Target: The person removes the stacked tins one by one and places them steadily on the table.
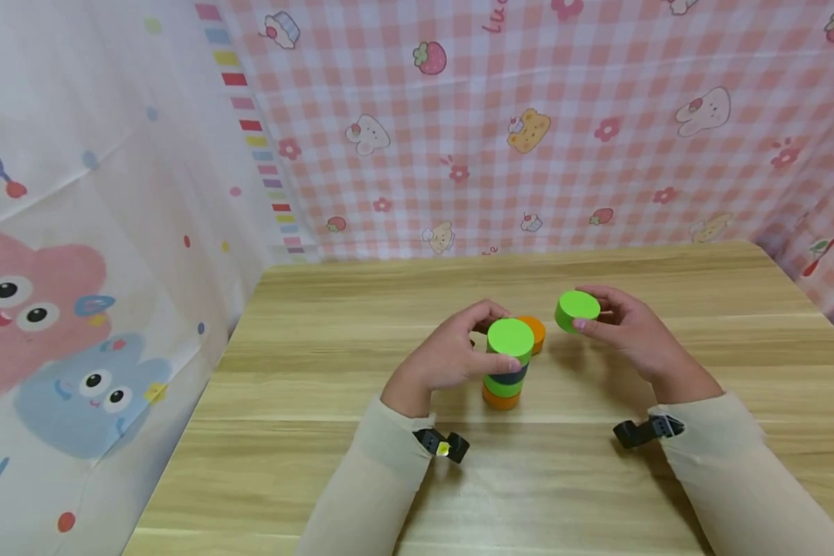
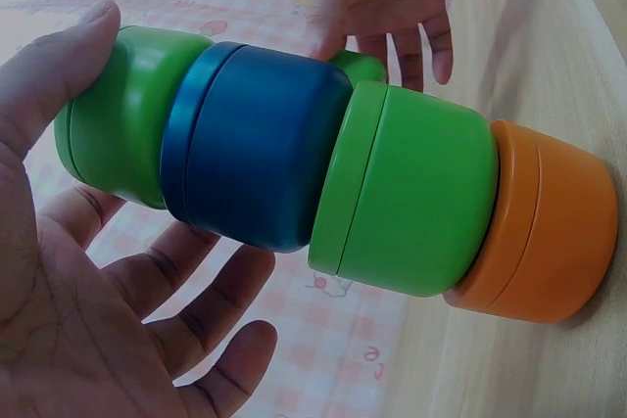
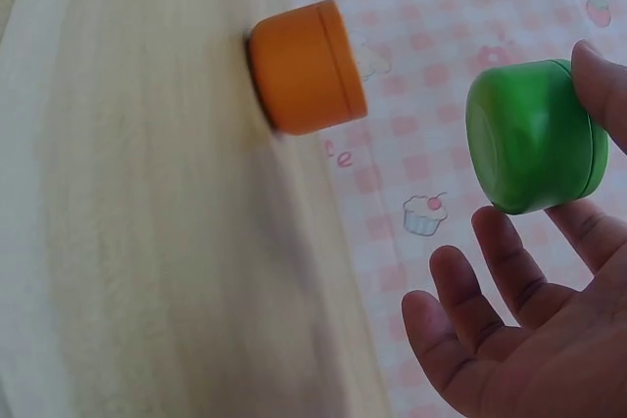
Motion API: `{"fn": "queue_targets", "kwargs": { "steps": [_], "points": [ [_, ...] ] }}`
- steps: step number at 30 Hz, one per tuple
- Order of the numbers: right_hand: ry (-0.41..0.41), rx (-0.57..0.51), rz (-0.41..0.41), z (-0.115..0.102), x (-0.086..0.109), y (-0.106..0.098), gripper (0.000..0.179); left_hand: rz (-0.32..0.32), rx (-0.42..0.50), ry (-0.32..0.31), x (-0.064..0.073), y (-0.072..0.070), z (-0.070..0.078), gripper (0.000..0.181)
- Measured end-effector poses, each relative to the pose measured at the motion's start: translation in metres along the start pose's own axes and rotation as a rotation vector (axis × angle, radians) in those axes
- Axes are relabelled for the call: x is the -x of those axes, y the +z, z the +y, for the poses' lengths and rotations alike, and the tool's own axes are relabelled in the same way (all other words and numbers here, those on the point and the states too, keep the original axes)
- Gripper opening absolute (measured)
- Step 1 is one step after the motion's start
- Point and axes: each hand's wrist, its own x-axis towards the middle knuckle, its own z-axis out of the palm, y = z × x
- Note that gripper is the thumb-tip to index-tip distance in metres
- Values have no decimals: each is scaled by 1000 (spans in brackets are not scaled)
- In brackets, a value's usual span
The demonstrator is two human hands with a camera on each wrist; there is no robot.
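Observation:
A stack of small round lidded tins stands on the table: an orange tin (image 1: pixel 502 396) at the bottom, a green one (image 2: pixel 411 193) over it, then a dark blue tin (image 2: pixel 260 144), and a green tin (image 1: pixel 510 338) on top. My left hand (image 1: pixel 452 351) holds that top green tin between thumb and fingers. In my right hand (image 1: pixel 628 328), another green tin (image 3: pixel 534 134) is pinched, raised above the table to the right of the stack. Behind the stack, a second orange tin (image 3: pixel 309 66) sits on the table, partly hidden in the head view.
The wooden table (image 1: pixel 285 432) reaches back to a pink checked cloth (image 1: pixel 403 170) hanging behind it. A white patterned cloth (image 1: pixel 146 232) hangs along the left side. Both wrists wear small black cameras.

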Motion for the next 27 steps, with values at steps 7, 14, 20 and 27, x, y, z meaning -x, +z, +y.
{"fn": "queue_targets", "kwargs": {
  "steps": [7,14,20,27],
  "points": [
    [58,5,-16,14,-7,1,67,3,0,-9,0,0,1,46],
    [88,82,-48,29,-12,1,70,1,1,-11,0,0,1,45],
    [99,115,-65,32,-13,0,72,5,-3,-14,1,1,2,46],
    [111,126,-96,35,-14,3,72,6,2,-29,0,1,3,45]
  ]
}}
